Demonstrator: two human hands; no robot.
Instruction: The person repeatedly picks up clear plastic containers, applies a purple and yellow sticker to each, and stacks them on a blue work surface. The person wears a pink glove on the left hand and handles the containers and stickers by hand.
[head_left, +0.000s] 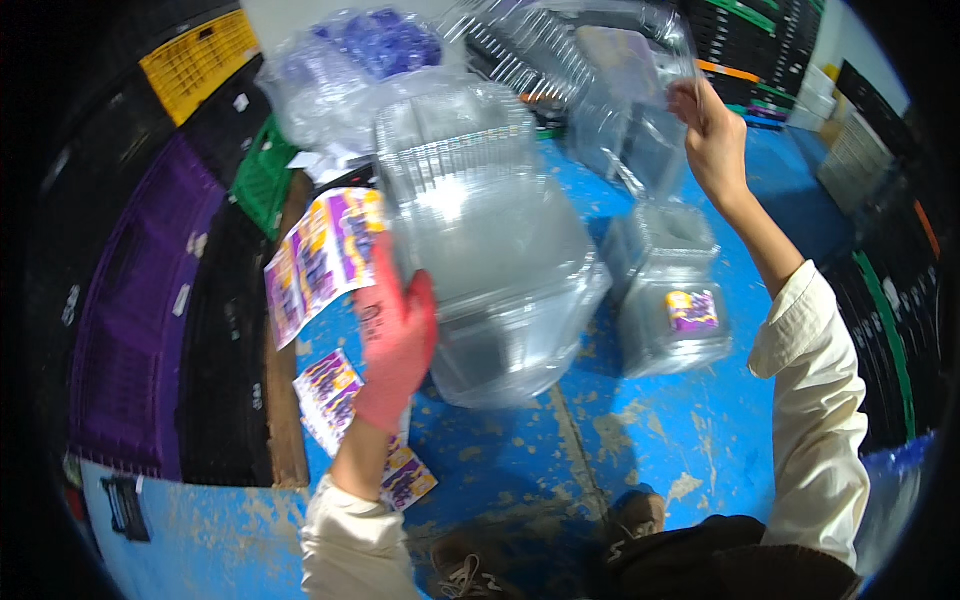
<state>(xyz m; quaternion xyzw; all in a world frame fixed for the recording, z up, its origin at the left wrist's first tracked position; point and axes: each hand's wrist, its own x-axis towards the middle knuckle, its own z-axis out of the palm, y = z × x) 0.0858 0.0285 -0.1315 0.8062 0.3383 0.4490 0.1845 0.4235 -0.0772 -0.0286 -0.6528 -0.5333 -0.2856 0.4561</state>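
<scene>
My left hand (397, 337), in a pink-red glove, holds a sheet of purple, yellow and white printed stickers (322, 247). It is beside a tall stack of clear plastic clamshell containers (502, 247). My bare right hand (705, 124) is raised at the upper right, its fingers on the rim of a clear plastic container (652, 45), which is blurred. Below it, a smaller stack of clear containers bears a purple and yellow sticker (691, 310) on top. More printed sticker sheets (330, 390) lie under and behind my left forearm.
Purple (142, 322), black, green (262, 180) and yellow crates (199, 64) stand at the left. Crumpled clear and bluish plastic bags (352, 67) lie behind the large stack. Black crates (877, 330) are stacked at the right. The blue floor (525, 465) has worn paint.
</scene>
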